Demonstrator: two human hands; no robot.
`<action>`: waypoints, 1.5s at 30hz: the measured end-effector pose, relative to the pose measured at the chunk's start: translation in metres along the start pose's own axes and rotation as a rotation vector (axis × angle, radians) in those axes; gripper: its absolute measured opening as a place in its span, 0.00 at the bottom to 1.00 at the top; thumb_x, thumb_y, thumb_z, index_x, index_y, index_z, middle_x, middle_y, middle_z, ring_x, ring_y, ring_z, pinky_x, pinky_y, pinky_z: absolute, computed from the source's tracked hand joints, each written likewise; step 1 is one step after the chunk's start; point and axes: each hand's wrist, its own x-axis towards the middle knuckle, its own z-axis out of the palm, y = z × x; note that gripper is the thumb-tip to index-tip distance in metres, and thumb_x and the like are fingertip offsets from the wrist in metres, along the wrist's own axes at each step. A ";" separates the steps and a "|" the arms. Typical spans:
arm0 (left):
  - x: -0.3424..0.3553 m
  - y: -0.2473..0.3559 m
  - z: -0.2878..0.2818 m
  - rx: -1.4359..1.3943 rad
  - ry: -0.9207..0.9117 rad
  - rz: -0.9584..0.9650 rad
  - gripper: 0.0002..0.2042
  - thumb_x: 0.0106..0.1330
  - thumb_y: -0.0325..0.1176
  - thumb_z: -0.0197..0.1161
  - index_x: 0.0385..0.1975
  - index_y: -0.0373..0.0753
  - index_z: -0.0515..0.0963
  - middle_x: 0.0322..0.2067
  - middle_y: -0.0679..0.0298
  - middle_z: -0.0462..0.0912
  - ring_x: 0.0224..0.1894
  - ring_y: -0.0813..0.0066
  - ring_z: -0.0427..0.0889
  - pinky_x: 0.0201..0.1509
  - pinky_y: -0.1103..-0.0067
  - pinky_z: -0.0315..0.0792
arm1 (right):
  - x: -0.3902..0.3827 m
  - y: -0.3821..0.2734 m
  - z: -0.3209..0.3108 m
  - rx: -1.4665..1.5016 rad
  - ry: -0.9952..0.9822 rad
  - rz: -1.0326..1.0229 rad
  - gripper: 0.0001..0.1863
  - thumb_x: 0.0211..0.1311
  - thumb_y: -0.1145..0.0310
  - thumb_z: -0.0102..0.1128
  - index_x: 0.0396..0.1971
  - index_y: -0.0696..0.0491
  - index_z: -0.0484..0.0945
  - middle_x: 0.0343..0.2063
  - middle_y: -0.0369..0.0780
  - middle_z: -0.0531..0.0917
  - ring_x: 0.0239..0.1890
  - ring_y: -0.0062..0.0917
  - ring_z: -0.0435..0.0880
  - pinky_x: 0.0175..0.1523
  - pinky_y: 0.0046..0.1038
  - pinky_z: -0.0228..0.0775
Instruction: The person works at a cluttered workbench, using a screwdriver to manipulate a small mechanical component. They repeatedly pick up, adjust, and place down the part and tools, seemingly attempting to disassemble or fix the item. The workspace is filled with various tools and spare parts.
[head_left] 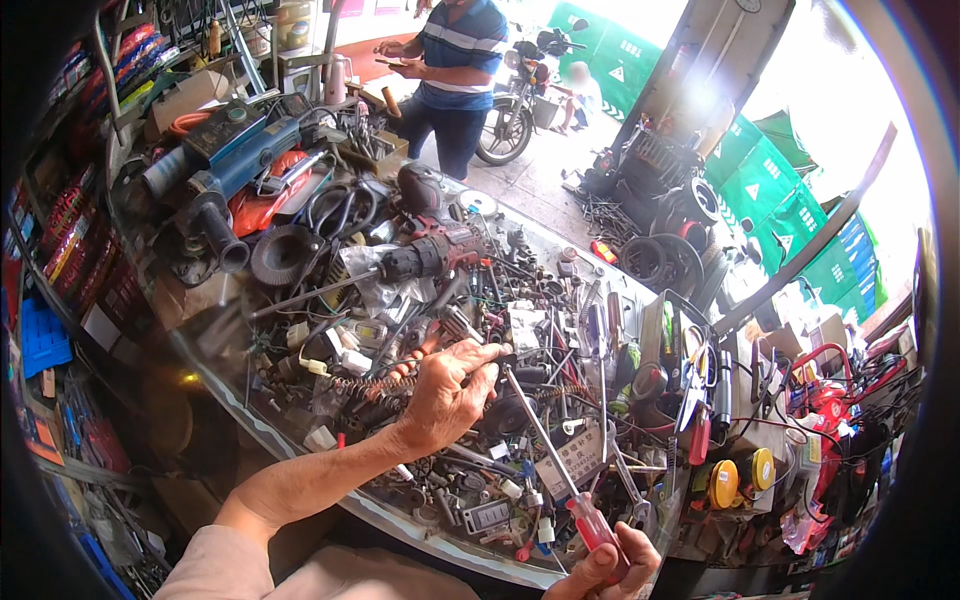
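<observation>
1. Red-handled screwdriver [590,518], lower right of centre, is clasped by its handle in the right hand [636,556].
2. Left hand [450,392], mid-frame, is curled beside the tip; whether it pinches the small dark part [508,351], I cannot tell.
3. Likely step: bringing tip to part; next calls for steady alignment.
4. Long axis slants; tip points up-left.

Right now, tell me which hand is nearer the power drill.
Left. The left hand is below the drill in the picture; the right hand, holding the screwdriver, is farther off, near the lower edge.
</observation>
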 end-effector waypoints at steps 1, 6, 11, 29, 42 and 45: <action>0.000 0.002 0.000 -0.008 0.000 -0.012 0.14 0.63 0.20 0.54 0.47 0.27 0.78 0.25 0.61 0.79 0.20 0.80 0.75 0.23 0.81 0.69 | 0.002 -0.001 0.000 -0.040 0.010 -0.035 0.20 0.70 0.64 0.52 0.54 0.61 0.64 0.43 0.45 0.74 0.37 0.31 0.77 0.43 0.29 0.72; -0.001 0.003 0.001 -0.032 0.008 -0.034 0.14 0.63 0.20 0.54 0.47 0.27 0.78 0.26 0.61 0.79 0.20 0.81 0.75 0.22 0.82 0.69 | 0.007 -0.005 0.004 -0.055 0.045 -0.069 0.24 0.70 0.61 0.54 0.56 0.62 0.65 0.42 0.44 0.74 0.36 0.28 0.77 0.42 0.27 0.71; -0.001 0.004 -0.001 -0.060 -0.001 -0.083 0.14 0.63 0.20 0.54 0.47 0.27 0.78 0.26 0.61 0.79 0.18 0.81 0.74 0.21 0.82 0.69 | 0.002 0.007 -0.004 -0.086 -0.024 -0.025 0.23 0.70 0.60 0.54 0.55 0.62 0.67 0.41 0.45 0.77 0.35 0.24 0.79 0.42 0.22 0.72; -0.001 0.006 -0.001 -0.067 -0.018 -0.098 0.13 0.64 0.20 0.53 0.47 0.28 0.78 0.27 0.62 0.79 0.18 0.84 0.73 0.20 0.84 0.68 | 0.012 -0.004 0.004 -0.107 0.042 -0.136 0.20 0.71 0.61 0.51 0.53 0.61 0.66 0.44 0.46 0.74 0.32 0.27 0.76 0.39 0.25 0.70; -0.001 0.007 -0.001 -0.048 -0.014 -0.095 0.14 0.64 0.21 0.54 0.48 0.29 0.78 0.27 0.62 0.79 0.19 0.83 0.74 0.22 0.83 0.69 | -0.001 0.007 0.005 0.050 0.104 0.005 0.21 0.67 0.66 0.55 0.55 0.61 0.65 0.46 0.45 0.76 0.35 0.30 0.80 0.43 0.26 0.74; 0.000 0.005 -0.001 -0.053 -0.018 -0.100 0.13 0.64 0.20 0.54 0.47 0.29 0.79 0.27 0.62 0.79 0.19 0.83 0.74 0.21 0.83 0.68 | -0.003 0.010 -0.007 -0.013 -0.024 0.114 0.20 0.67 0.69 0.54 0.55 0.61 0.65 0.43 0.45 0.79 0.34 0.30 0.81 0.42 0.24 0.74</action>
